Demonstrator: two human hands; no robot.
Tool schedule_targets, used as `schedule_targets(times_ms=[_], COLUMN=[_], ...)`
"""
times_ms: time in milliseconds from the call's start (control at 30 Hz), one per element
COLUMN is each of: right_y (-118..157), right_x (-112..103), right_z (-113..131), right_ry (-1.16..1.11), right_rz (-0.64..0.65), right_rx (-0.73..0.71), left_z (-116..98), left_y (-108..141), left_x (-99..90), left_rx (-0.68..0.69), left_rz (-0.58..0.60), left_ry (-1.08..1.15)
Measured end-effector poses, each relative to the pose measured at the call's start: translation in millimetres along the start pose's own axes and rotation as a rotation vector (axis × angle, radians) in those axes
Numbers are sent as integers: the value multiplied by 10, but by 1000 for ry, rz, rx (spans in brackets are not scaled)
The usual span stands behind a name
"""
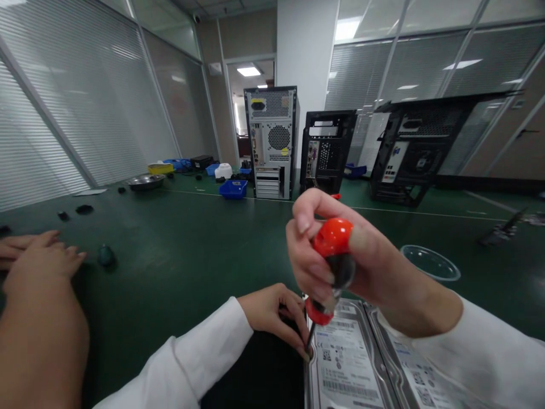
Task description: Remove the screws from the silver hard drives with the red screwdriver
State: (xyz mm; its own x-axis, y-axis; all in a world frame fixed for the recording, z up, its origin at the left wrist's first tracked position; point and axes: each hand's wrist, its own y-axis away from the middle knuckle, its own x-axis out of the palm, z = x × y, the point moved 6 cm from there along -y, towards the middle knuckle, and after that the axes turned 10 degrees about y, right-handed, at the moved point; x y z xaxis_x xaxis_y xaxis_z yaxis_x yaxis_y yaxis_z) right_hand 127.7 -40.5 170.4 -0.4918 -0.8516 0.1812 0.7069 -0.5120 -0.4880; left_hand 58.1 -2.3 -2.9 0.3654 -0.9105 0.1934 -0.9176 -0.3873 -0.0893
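In the head view, the right hand (369,250) is wrapped around a red-and-black screwdriver (340,270), its shaft angled down to the left edge of a hard drive (344,358). The left hand (276,315) has thumb and fingers drawn together beside the shaft's tip; whether they pinch anything cannot be told. A second hard drive (411,366) lies alongside, on the right, above the green bench (170,250).

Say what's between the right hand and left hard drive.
Head view: the screwdriver, its dark shaft reaching down to the left edge of that hard drive.
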Motion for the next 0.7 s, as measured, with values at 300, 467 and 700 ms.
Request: schedule_targets(times_ms=[300, 467, 700], right_y=[-27, -10, -19], right_x=[-56, -102, -133], right_z=[-44, -49, -73], right_ry=[26, 61, 112], right_rz=[10, -48, 55], right_rx=[-4, -19, -33], left_z=[43, -38, -150], left_y=[12, 43, 45], left_x=[-6, -86, -259], left_rx=[-84, -35, -45], left_rz=[-30, -80, -198], left_ry=[-6, -4, -68])
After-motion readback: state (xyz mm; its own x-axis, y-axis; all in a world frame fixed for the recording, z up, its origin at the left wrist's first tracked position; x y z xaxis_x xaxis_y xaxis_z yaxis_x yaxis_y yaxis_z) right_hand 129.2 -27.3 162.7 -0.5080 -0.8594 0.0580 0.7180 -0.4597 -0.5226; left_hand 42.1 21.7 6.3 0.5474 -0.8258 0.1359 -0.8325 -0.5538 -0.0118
